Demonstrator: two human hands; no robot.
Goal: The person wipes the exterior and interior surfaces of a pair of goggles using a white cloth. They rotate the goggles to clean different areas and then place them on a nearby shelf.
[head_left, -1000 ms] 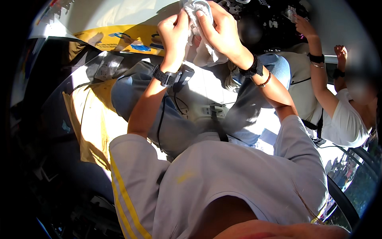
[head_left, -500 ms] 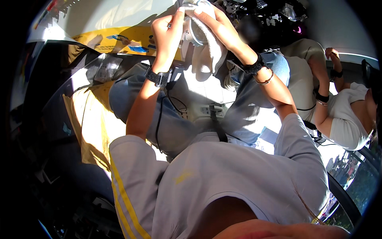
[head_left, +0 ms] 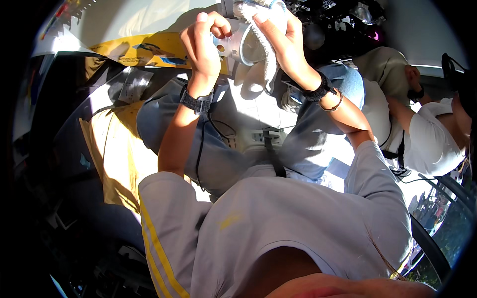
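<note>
At the top centre my left hand (head_left: 202, 52) is closed, its curled fingers at the left end of a clear cylindrical piece (head_left: 231, 42) with a round rim and small holes. My right hand (head_left: 285, 42) grips a white terry cloth (head_left: 268, 59), thumb on top. The cloth lies against the right side of the clear piece and hangs down below my fingers. Whatever sits inside the cloth under my right fingers is partly hidden. Both wrists wear black straps.
A white and yellow box or panel (head_left: 144, 48) stands beyond my left hand. Dark and shiny small items (head_left: 338, 30) are heaped at the far right. Another person in a white shirt (head_left: 437, 144) sits to my right. Yellow cloth (head_left: 119, 154) lies left of my legs; a black cable (head_left: 199, 154) hangs by my left knee.
My left hand has shifted left and slightly down from the cloth, showing more of the clear piece. My right hand has moved slightly right with the cloth. The other person's arms have moved.
</note>
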